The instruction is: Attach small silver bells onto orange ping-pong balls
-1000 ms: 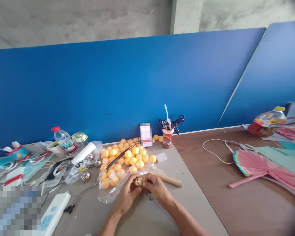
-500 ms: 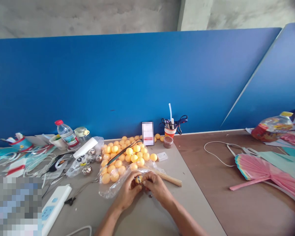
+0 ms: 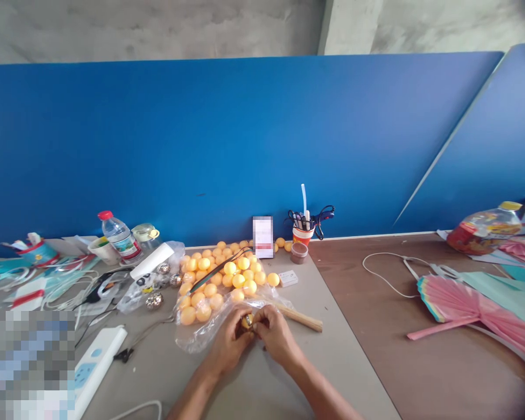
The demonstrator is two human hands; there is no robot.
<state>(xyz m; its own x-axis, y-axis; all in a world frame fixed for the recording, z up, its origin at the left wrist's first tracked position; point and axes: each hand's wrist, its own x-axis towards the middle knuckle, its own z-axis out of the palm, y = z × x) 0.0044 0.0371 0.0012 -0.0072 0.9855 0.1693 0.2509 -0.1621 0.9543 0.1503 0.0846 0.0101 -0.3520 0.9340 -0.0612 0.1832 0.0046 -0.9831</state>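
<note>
My left hand (image 3: 234, 338) curls its thumb and fingers around a small shiny ball (image 3: 247, 321), gold with a silvery patch. At the ball's right side, my right hand (image 3: 275, 332) has thumb and forefinger pinched together, but whatever lies between those fingertips is too small to make out. Just beyond both hands spreads a clear plastic bag (image 3: 196, 338) with many orange ping-pong balls (image 3: 203, 312). A wooden stick (image 3: 304, 319) lies behind my right hand. Several silvery patterned balls (image 3: 154, 301) rest to the left of the bag.
A power strip (image 3: 98, 367) and tangled cables lie at left, with a red-capped bottle (image 3: 120, 239) behind. A phone (image 3: 263, 237) stands against the blue partition (image 3: 245, 146), near a cup of pens (image 3: 303, 233) and small white box (image 3: 288, 279). Right: pink paper fan (image 3: 468, 300).
Both hands stay in nearly the same place around the ball. The ball looks slightly turned, and the right fingers have shifted a little. The view has moved very slightly.
</note>
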